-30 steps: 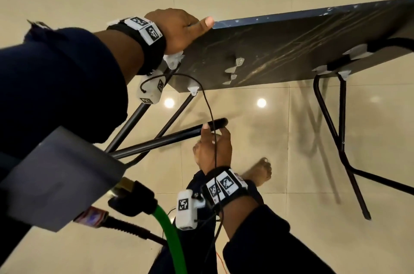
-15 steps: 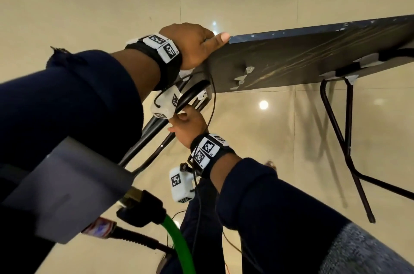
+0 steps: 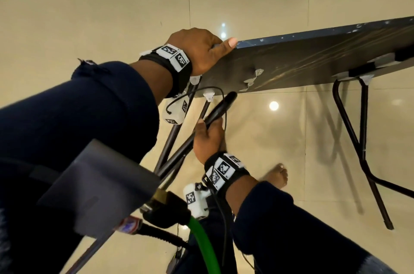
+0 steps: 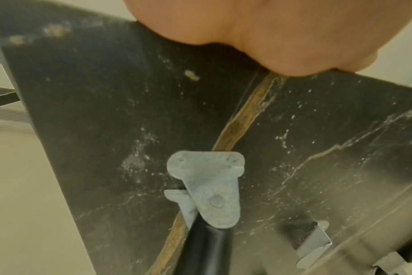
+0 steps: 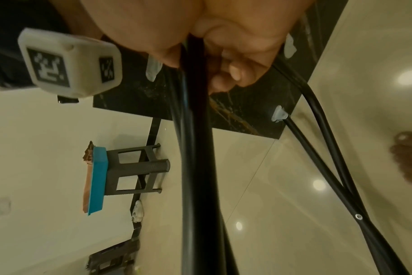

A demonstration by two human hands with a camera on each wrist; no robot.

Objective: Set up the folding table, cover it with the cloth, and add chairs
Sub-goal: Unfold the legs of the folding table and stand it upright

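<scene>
One scuffed, perhaps cracked, dark tabletop [image 4: 318,148]

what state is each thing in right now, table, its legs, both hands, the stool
folding table: tilted, underside toward the camera, no cloth on it
far leg frame: unfolded, foot on the floor
near leg bar: held, its end free below the tabletop
left hand: grips the tabletop's corner edge, thumb on the underside
right hand: fingers curled round the near leg bar
stool: apart from the table, blue item on top

Crossed leg tubes [image 3: 179,150] crowd tabletop [image 3: 302,65] underside near corner; floor [image 3: 280,139] beneath open.
</scene>
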